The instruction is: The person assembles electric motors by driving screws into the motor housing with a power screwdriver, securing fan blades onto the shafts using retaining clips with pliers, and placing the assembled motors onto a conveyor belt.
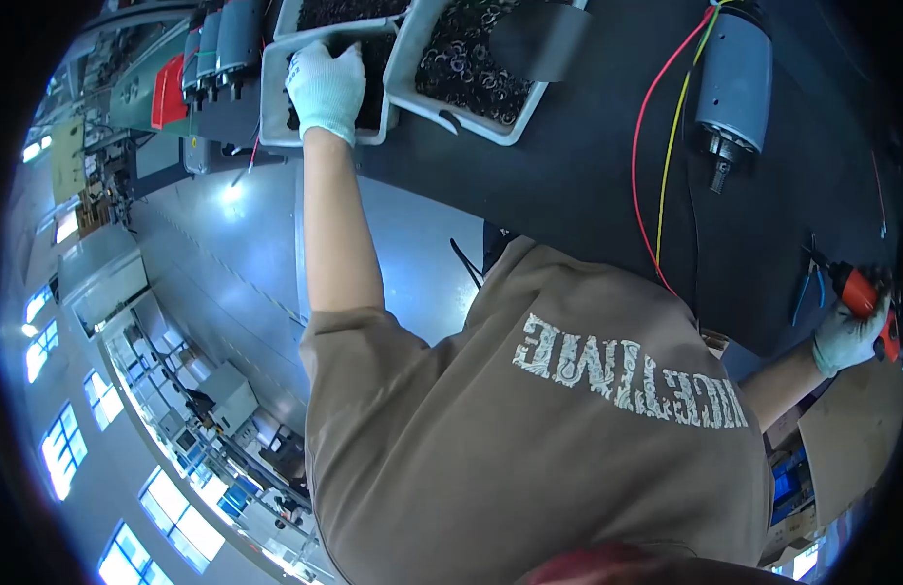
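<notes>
My left hand (326, 90), in a white glove, reaches into a grey tray (276, 122) of small black parts. Its fingers curl downward, and whatever they pinch is hidden. At the far right, my gloved right hand (846, 336) is closed around a red and black power screwdriver (856, 292). Blue-handled pliers (810, 285) lie on the dark table beside that hand. A second grey tray (505, 132), holding black ring-shaped parts, stands right of my left hand.
A grey cylindrical motor (736, 83) with red, yellow and black wires lies on the dark table (568, 185). More motors (239, 39) stand at the upper left near a red bin (169, 93). A cardboard box (851, 439) sits below my right hand.
</notes>
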